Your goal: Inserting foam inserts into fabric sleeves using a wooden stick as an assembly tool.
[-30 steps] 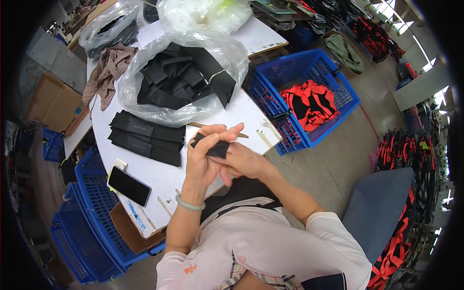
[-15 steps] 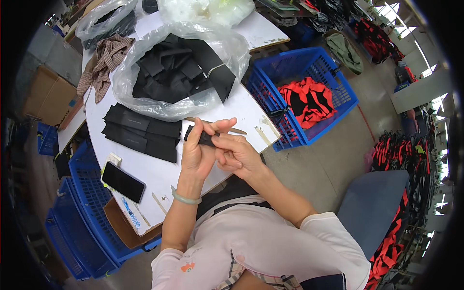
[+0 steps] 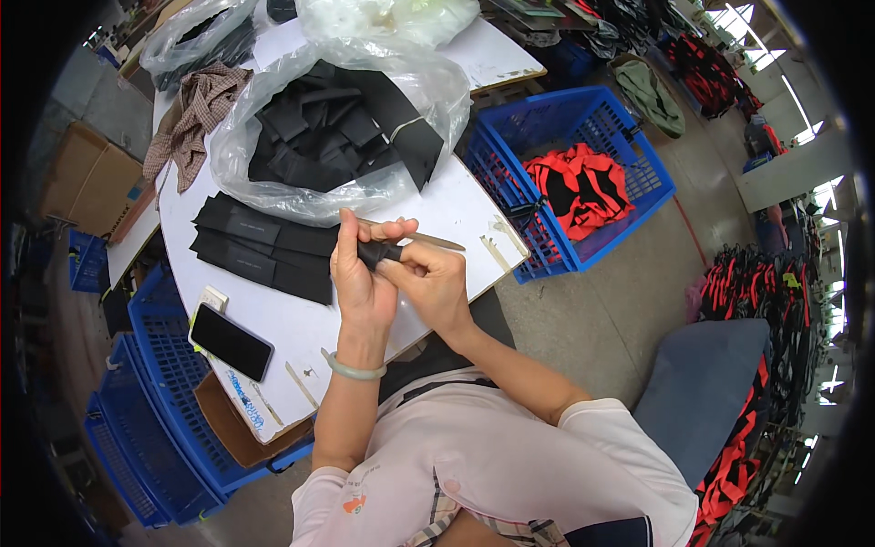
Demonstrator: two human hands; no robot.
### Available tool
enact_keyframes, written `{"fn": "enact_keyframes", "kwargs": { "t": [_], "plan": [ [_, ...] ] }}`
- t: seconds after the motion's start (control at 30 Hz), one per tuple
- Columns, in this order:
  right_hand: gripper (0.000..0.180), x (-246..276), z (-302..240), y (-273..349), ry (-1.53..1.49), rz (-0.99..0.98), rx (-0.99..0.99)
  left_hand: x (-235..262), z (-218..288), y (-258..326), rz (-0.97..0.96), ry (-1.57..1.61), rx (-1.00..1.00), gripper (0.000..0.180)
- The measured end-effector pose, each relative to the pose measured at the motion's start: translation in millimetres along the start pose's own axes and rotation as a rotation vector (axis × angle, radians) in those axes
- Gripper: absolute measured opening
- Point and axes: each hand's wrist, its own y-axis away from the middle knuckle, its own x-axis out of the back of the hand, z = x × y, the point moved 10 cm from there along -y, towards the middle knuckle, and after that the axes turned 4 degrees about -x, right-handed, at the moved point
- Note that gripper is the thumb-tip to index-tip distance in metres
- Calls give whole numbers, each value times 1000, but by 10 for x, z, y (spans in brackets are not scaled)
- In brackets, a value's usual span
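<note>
Both hands meet above the near edge of the white table point(image 3: 273, 319). My left hand point(image 3: 357, 273) and my right hand point(image 3: 432, 284) pinch one small folded black fabric piece point(image 3: 376, 252) between their fingers. Just behind the hands lies a thin wooden stick point(image 3: 436, 240) on the tabletop. To the left, a flat stack of black fabric pieces point(image 3: 264, 246) rests on the table. Farther back, a clear plastic bag point(image 3: 337, 137) holds a heap of more black pieces. A pale green bangle circles my left wrist.
A black phone point(image 3: 231, 342) lies at the table's left front. A blue crate point(image 3: 583, 173) with red and black items stands right of the table. Blue crates point(image 3: 155, 419) and a cardboard box sit lower left. A plaid cloth point(image 3: 196, 114) lies at the back left.
The black piece has been folded smaller between my hands, which have drawn closer together. The view has shifted slightly.
</note>
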Motion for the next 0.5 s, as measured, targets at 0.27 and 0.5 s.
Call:
{"fn": "enact_keyframes", "kwargs": {
  "t": [0.27,0.5],
  "plan": [
    [14,-25,90,-41,-8,75,-26,-14,-18,31,83,-80,-10,28],
    [16,-331,193,188,559,-496,85,242,29,13,157,-265,22,23]
  ]
}}
